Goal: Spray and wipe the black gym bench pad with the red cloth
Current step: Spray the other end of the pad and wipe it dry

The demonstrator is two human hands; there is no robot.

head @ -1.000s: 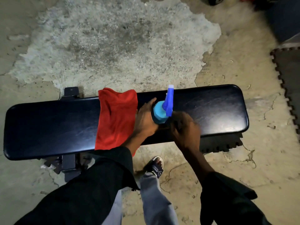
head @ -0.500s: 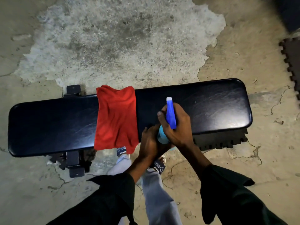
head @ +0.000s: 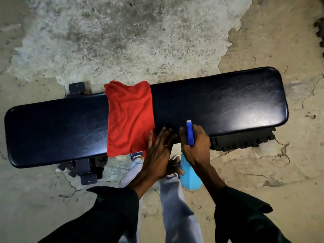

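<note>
The black bench pad runs across the view from left to right. A red cloth lies draped over its middle, hanging over both long edges. My right hand grips a spray bottle by its dark blue head, with the light blue body hanging below the near edge of the pad. My left hand is held with straight fingers just right of the cloth's lower corner, over the pad's near edge, holding nothing.
Black metal bench feet show at the far left and near left. Dark foam matting lies under the right end. The floor is cracked concrete. My legs and sandalled feet stand by the near edge.
The bottle has been lifted off the pad and drawn toward the near edge in my right hand. My left hand has let go of the bottle and now has straight fingers beside the cloth.
</note>
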